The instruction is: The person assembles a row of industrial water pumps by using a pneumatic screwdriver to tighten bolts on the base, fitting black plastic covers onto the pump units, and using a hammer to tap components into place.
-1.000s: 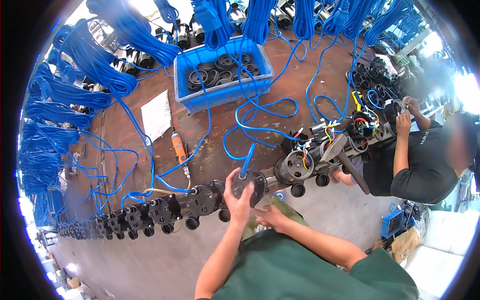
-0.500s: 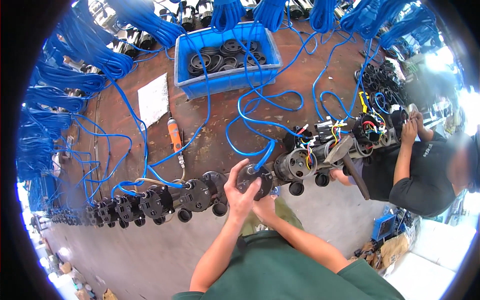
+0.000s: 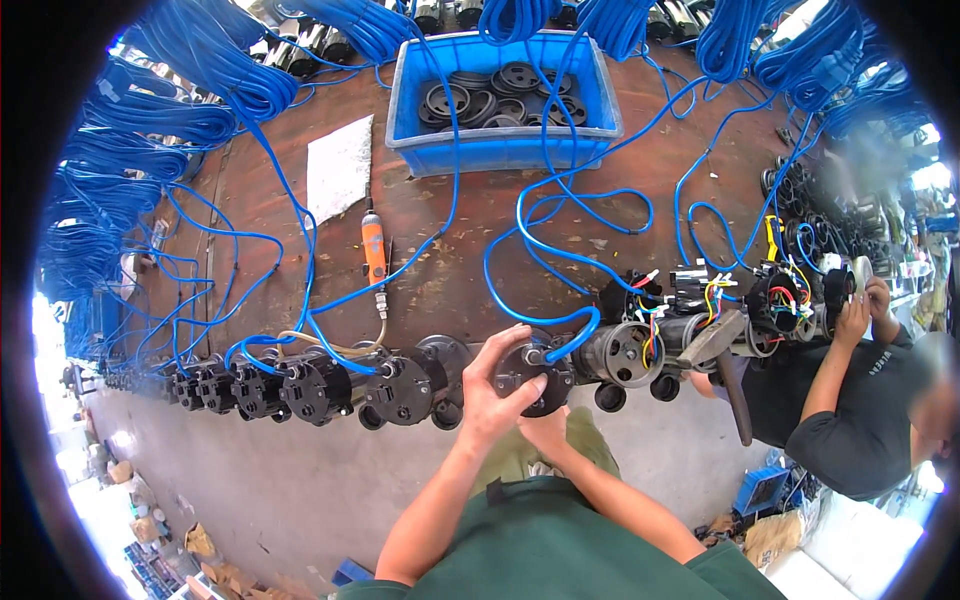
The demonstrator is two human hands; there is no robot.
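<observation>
My left hand is wrapped round a black round end cap, thumb across its face and fingers over its upper edge. A blue cable comes out of the cap and bends up to the right. Below the cap is my right hand, its fingers hidden behind it. Just to the right, an open grey motor housing shows coloured wires at its mouth. On the left stands a capped black motor with its own blue cable, in a row with several others.
A hammer lies across the housings at right, near a co-worker. An orange power screwdriver and white sheet rest on the brown bench. A blue bin holds black discs. Blue cable coils line the back.
The whole view has shifted, so the bench things appear farther right. The cable at the held cap now bends more to the right. My left hand keeps its grip.
</observation>
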